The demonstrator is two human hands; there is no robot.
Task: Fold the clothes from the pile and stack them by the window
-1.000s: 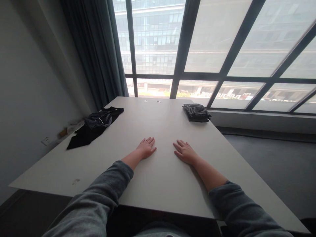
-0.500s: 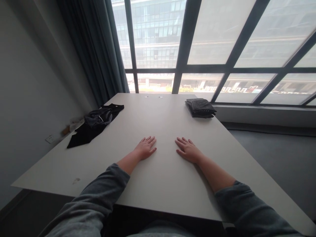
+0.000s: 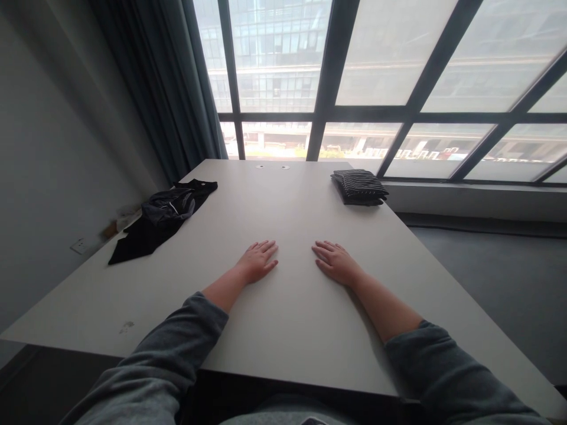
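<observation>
Flat on the white table (image 3: 283, 319) rests my left hand (image 3: 258, 261), palm down with its fingers stretched out. My right hand (image 3: 337, 264) lies likewise a short way to the right, fingers a little apart, holding nothing. Between the two hands is bare tabletop. Beyond my right hand, near the table's right edge, sits a stack of folded dark cloth with white stripes (image 3: 359, 185). Dark clothing (image 3: 146, 239) lies loosely spread along the left edge, with a crumpled grey-black piece (image 3: 167, 206) on top of it.
Large framed windows (image 3: 325, 118) stand behind the table's far edge. A dark curtain (image 3: 177, 88) hangs at the far left. On the left wall is a socket (image 3: 80, 246). Two small round fittings (image 3: 285, 167) are set into the far tabletop.
The view has tilted down slightly, so the table and window appear a little shifted. Both hands stay flat on the table, and the cloth items keep their places.
</observation>
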